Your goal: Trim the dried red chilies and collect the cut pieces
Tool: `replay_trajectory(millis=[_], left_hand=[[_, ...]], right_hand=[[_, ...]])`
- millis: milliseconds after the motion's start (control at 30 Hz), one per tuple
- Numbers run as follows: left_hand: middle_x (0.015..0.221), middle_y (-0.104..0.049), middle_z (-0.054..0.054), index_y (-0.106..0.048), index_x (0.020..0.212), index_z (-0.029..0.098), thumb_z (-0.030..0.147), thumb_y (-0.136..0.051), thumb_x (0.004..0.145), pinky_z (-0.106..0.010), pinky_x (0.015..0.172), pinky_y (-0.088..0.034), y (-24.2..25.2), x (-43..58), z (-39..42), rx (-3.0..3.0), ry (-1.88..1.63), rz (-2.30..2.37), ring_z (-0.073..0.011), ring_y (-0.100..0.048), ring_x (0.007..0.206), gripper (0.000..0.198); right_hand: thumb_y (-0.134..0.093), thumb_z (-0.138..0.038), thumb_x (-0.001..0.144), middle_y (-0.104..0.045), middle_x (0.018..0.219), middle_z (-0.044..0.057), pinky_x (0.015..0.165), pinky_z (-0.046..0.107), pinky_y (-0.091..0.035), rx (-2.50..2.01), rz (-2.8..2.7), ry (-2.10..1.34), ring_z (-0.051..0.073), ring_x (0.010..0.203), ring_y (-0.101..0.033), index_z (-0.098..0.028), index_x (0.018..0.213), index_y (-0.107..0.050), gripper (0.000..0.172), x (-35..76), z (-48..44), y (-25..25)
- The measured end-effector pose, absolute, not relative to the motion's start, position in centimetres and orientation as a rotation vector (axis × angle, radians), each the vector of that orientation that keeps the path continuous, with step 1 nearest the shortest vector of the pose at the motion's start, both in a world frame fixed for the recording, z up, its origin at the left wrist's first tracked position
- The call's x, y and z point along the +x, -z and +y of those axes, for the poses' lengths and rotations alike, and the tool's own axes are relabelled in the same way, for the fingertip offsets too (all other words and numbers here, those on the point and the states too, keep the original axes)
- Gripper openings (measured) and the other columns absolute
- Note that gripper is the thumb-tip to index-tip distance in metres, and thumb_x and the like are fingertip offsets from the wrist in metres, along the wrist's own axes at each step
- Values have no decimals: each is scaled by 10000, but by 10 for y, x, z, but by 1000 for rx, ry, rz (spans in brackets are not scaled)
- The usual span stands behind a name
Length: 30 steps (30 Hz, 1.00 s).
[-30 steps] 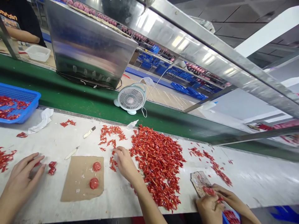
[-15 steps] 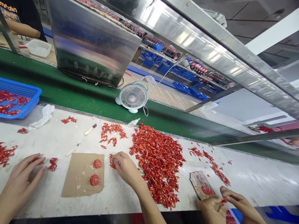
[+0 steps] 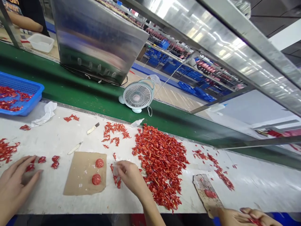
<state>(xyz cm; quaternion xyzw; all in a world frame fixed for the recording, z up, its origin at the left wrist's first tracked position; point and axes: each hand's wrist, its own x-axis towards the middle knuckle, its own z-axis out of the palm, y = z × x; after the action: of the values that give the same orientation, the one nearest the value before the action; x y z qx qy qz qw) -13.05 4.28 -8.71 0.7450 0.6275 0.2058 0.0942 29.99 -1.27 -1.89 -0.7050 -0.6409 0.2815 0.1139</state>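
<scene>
The co-worker's hands (image 3: 235,218) are sinking toward the near edge of the white work table (image 3: 258,185), leaving a scraped wooden board (image 3: 202,185) uncovered with a red lump on it, while the person's right hand (image 3: 130,177) is edging nearer that same edge. That right hand is working just left of the large heap of crinkled red strips (image 3: 160,166), its fingertips bunched around a small pale piece; whether they have hold of it, I cannot tell. A thin scatter of red strips (image 3: 114,177) is lying under those fingers, beside a brown cardboard sheet (image 3: 82,185) carrying two round red discs (image 3: 99,163).

The person's left hand (image 3: 17,185) is resting near the table's near left corner, open with its fingers spread and nothing visibly held, its fingertips touching small red clumps (image 3: 30,167). Two more clumps (image 3: 55,162) are sitting just beyond them.

Two craft knives (image 3: 92,128) are lying near the far edge, and a blue plastic basket (image 3: 35,94) of red strips is sitting at the far left corner. Beyond the table, a green conveyor belt (image 3: 82,100) is running past a small white fan (image 3: 137,95).
</scene>
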Motion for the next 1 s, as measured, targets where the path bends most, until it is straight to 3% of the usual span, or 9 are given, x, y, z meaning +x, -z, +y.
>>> replay_trajectory(millis=[133,300,500,600,667,767,1000], left_hand=[[1254,-626,-118,-552,1275,224,536,-498,930,-527,1047,-495,83,-130,41,2130,-601,1810,-345,-627,1151,468],[1239,-671,-86,-624,1207,261,458,-526,954,-390,911,-573,72,-120,34,2002,-643,1699,-280,-676,1105,335],[1300,-655,-112,-511,1371,261,446,-554,947,-336,799,-596,56,-108,23,1871,-588,1684,-210,-720,885,464],[1373,-604,-121,-496,1396,260,464,-607,907,-332,807,-597,52,-112,16,1870,-549,1722,-236,-709,980,541],[1343,-630,-100,-568,1335,271,477,-628,883,-314,789,-596,53,-116,11,1875,-529,1745,-272,-678,1105,500],[1233,-700,-74,-674,1199,283,493,-626,869,-280,683,-584,56,-120,6,1839,-494,1790,-265,-702,1044,394],[1173,-723,-41,-717,1107,300,450,-645,869,-302,839,-554,54,-116,6,1661,-603,1750,-263,-680,1077,291]], right_hand=[[-599,-291,927,-727,889,66,738,276,-473,-2128,-1801,-673,203,789,-659,-165,1048,-717,211,301,14,41],[-544,-248,917,-712,862,76,752,298,-459,-2122,-1878,-665,223,806,-656,-172,917,-733,203,301,29,54],[-499,-239,900,-722,883,97,739,311,-423,-2220,-1905,-589,241,827,-653,-169,876,-729,242,305,27,49],[-487,-285,918,-742,927,101,722,316,-418,-2284,-1852,-555,247,827,-663,-181,902,-741,276,309,24,50],[-457,-326,944,-748,907,105,719,323,-420,-2315,-1815,-539,251,818,-665,-186,871,-744,327,312,21,51],[-423,-350,966,-744,886,107,740,331,-432,-2320,-1795,-535,253,822,-663,-190,846,-741,376,315,17,53],[-444,-289,972,-711,925,122,817,333,-434,-2324,-1853,-497,251,881,-656,-156,897,-739,332,316,15,54]])
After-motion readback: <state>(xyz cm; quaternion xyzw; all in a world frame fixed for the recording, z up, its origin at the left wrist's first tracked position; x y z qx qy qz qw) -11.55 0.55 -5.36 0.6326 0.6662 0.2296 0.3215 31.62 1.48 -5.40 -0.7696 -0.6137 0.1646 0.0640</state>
